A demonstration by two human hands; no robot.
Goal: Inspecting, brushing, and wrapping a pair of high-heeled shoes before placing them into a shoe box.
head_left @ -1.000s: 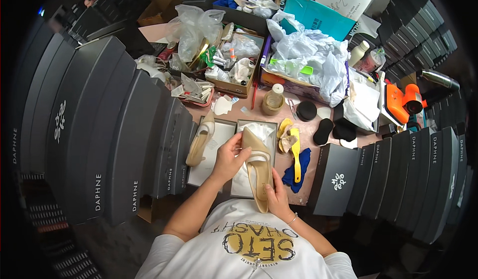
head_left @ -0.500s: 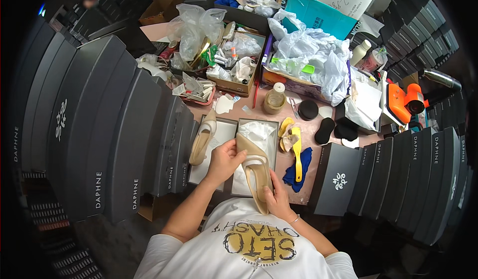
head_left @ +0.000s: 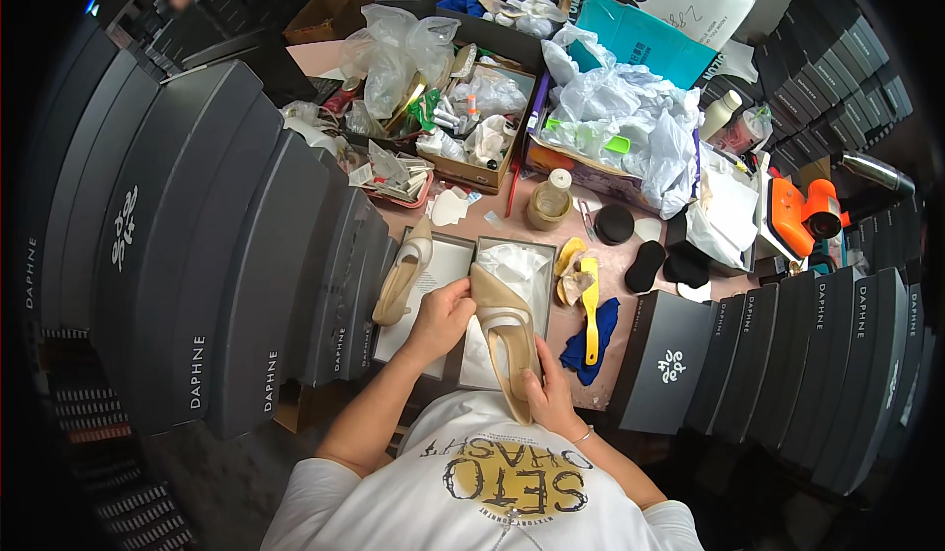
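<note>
Your left hand (head_left: 440,317) grips the toe end of a beige pointed shoe (head_left: 506,335), with the fingers closed around it. Your right hand (head_left: 551,394) holds the heel end of the same shoe, fingers wrapped from below, so both hands are clamped on it. The shoe lies over an open shoe box (head_left: 512,305) lined with white tissue paper (head_left: 517,268). The lower part of this box is hidden behind the shoe and your hands.

A second beige shoe (head_left: 402,280) rests on the box lid (head_left: 433,285) just beside, to the left, well apart from your left hand. To the right of the box a yellow brush (head_left: 589,305) lies on a blue cloth (head_left: 591,333) on the pink tabletop (head_left: 492,218). Near them stand a small bottle (head_left: 549,200) and some round black pads (head_left: 645,266); what these pads are exactly is hard to tell.

Stacks of dark shoe boxes (head_left: 226,256) surround the tabletop on both sides, bent by the lens. Cardboard trays (head_left: 472,172) full of plastic bags sit behind, and their contents are too crowded to make out. An orange tool (head_left: 802,216) at the right is partly cut off by the other things.
</note>
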